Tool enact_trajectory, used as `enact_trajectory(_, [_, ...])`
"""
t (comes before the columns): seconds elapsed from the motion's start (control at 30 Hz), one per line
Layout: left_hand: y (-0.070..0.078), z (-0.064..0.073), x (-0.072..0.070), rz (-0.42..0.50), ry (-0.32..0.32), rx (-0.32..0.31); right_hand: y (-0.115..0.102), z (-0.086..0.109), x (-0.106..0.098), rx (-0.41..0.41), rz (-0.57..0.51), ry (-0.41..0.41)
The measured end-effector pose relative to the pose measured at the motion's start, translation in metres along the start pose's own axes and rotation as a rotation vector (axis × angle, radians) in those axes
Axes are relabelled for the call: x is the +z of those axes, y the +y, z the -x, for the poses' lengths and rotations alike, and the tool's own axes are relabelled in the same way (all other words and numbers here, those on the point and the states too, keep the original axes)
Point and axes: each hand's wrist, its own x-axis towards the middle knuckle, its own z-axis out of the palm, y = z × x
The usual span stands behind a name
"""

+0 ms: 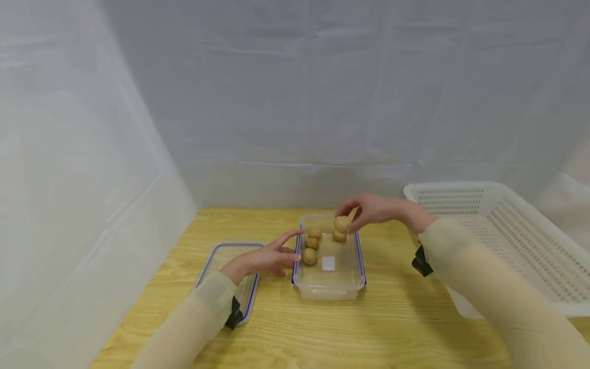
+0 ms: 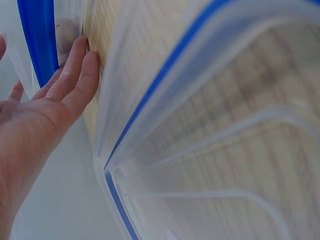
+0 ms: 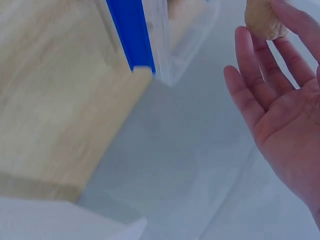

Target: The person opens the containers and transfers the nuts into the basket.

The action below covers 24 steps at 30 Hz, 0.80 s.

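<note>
Pale sleeves (image 1: 507, 302) foremost, soft-looking fabric. One walnut (image 1: 342, 224) pinched in the right hand (image 1: 371, 209), above the far right of a clear blue-edged box (image 1: 346, 267); other walnuts (image 1: 310, 257) inside, mostly left. Left hand (image 1: 269, 254) at the box's left wall, fingers spread, grasping nothing. Roundish, faintly ridged shells, likely rolling easily: best to pinch lightly, steady the box, avoid clipping its thin plastic rim.
</note>
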Motion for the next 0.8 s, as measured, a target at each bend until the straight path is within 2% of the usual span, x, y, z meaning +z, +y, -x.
enact_trajectory(0.27, [0.000,0.001,0.001,-0.003,0.004,-0.002,0.016,0.035,-0.028,0.045,-0.110,0.083])
enact_trajectory(0.6, [0.000,0.001,0.002,0.002,0.009,-0.005,0.040,0.076,-0.056,0.070,-0.183,0.214])
enact_trajectory(0.8, [0.001,0.001,0.002,0.000,-0.001,-0.001,0.052,0.101,-0.067,0.116,-0.150,0.301])
